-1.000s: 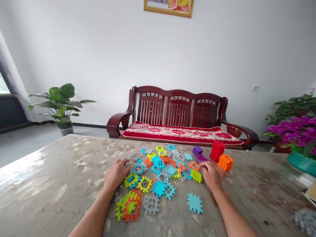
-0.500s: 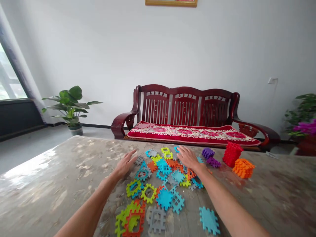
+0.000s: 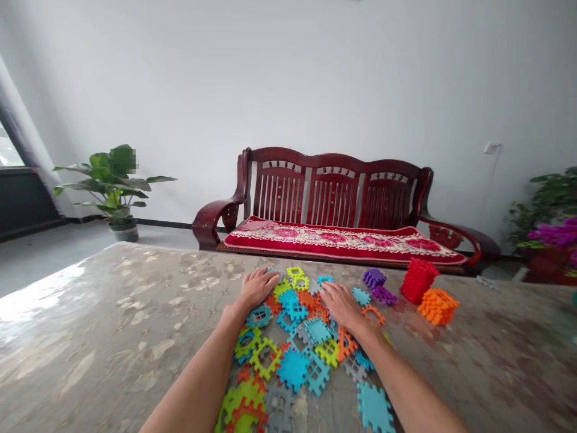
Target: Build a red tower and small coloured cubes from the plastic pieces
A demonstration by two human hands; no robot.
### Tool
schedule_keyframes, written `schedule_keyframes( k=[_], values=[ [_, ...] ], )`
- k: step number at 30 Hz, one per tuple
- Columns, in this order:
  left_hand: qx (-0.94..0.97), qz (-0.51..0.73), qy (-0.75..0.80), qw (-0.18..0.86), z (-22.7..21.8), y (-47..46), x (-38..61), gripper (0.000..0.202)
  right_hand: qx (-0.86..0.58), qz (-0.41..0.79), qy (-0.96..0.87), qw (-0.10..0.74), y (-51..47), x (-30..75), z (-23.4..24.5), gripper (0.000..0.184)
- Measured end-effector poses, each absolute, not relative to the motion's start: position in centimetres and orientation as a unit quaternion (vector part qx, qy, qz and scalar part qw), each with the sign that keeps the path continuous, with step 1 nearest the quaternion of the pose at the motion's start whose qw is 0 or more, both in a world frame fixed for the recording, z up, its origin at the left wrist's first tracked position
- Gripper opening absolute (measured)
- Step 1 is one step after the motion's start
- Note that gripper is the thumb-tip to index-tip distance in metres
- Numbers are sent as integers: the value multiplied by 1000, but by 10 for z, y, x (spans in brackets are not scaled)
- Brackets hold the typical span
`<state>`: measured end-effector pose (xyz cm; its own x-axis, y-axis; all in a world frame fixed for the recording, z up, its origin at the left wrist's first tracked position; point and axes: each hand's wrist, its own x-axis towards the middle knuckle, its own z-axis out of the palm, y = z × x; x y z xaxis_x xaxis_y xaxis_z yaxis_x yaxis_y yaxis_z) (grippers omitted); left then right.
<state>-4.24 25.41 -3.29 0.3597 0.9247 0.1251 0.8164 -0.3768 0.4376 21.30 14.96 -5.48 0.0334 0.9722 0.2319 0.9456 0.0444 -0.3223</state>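
Observation:
A loose spread of flat, notched plastic building tiles in blue, green, orange and grey covers the table between my arms. My left hand [image 3: 258,287] lies palm down over the far left edge of the spread, fingers stretched out, covering some tiles. At the far right side, my right hand [image 3: 340,300] rests flat on other tiles, its fingers extended. Between the hands are a blue window tile [image 3: 292,305] and orange tiles [image 3: 308,299]. Nearer to me are a solid blue tile [image 3: 293,368], a grey tile [image 3: 279,408] and a light blue tile [image 3: 375,406].
To the right stand a red tile stack [image 3: 418,280], an orange stack [image 3: 438,307] and purple stacks [image 3: 375,278]. Beyond the table [image 3: 112,331] is a wooden bench [image 3: 336,192] with a red patterned cover. A potted plant [image 3: 121,198] stands at the left.
My left hand has moved right, from beside the tiles onto their far left edge. My right hand has shifted slightly, and some tiles near it lie differently. The view has turned a little.

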Motion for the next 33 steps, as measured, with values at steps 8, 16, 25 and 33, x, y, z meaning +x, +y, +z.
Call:
schedule_keyframes(
  k=[8,16,25,33],
  values=[
    [771,235,573,151,-32,246,-25,44,-692,16,-647,320,114,228,-38,57],
    [783,241,549,167,-28,214,-65,53,-774,-42,-606,177,75,244,-56,51],
    [789,212,540,202,-14,175,-50,58,-711,28,-642,284,61,224,-47,53],
    [944,80,254,195,-2,99,-115,123,-730,-24,-632,260,37,225,-60,49]
  ],
)
